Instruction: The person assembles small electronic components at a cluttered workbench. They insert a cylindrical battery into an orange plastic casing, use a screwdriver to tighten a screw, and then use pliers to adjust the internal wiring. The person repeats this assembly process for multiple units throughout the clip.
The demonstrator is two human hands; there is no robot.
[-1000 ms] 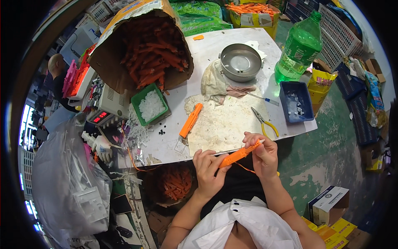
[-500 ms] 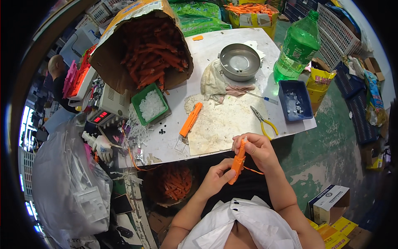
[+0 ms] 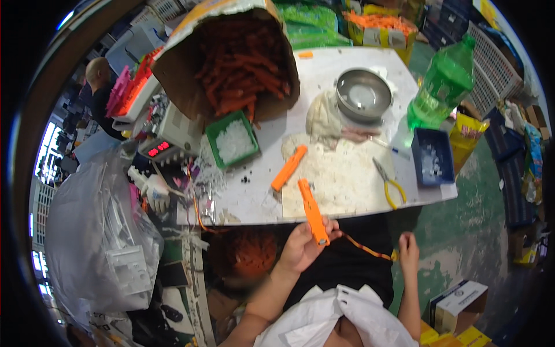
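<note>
An orange elongated plastic housing point(image 3: 313, 211) is gripped near its lower end by my left hand point(image 3: 303, 246), fingers curled round it and its far end pointing at the table. From beside that hand an orange cord point(image 3: 365, 249) trails right, ending in a yellowish tip. Close to this tip, low on the right, my right hand point(image 3: 409, 247) has its fingers curled in; whether anything is in them is blurred. A second orange housing point(image 3: 289, 168) lies on the table at the stained board's left edge. Yellow-handled pliers point(image 3: 392, 186) rest on the right.
A large carton point(image 3: 173, 87) of orange pieces tips toward the table. Beside it stands a green tray point(image 3: 224, 164) of whitish translucent bits. Farther right are a metal bowl point(image 3: 364, 115), a rag point(image 3: 321, 120), a green bottle point(image 3: 442, 81) and a blue bin point(image 3: 435, 177). Below sits another container point(image 3: 245, 254).
My right hand has left the orange housing and moved down to the right. My left hand keeps hold of the housing, now turned farther toward the table. The scene has shifted rightward.
</note>
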